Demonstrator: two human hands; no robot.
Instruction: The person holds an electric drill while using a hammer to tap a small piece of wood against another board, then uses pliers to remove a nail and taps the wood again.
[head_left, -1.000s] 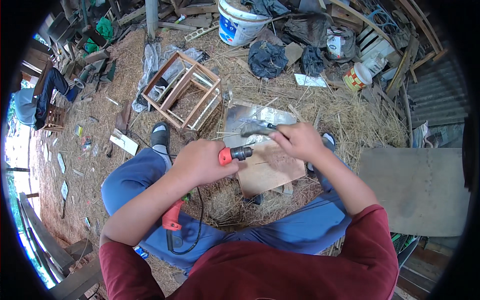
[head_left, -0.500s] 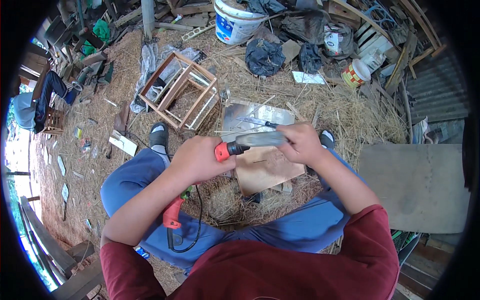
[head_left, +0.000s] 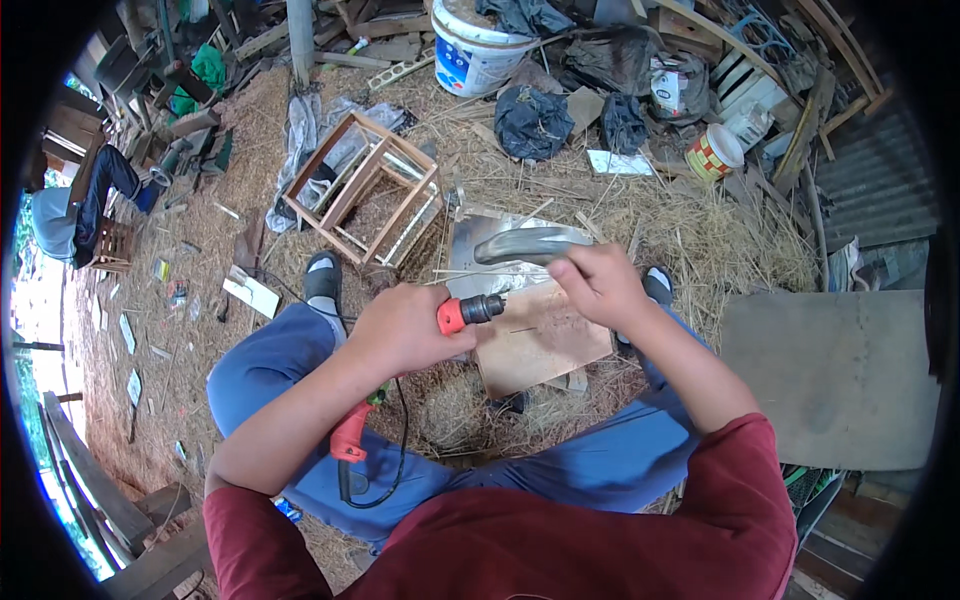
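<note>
L hand [head_left: 405, 328] w/ red drill [head_left: 453, 316], R hand [head_left: 603, 285] w/ curved grey piece [head_left: 530, 243].
L grip clamped on drill, which points R; R grip clamped on piece's R end. Tan board [head_left: 540, 345] & shiny sheet [head_left: 468, 232] lie below on straw-strewn floor [head_left: 450, 410]; wooden frame [head_left: 355, 185] beyond, to L.

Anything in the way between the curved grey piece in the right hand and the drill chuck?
Nothing visible blocks the gap between the curved piece and the drill chuck. A thin stick shows there, but it appears to lie lower, by the metal sheet.
</note>
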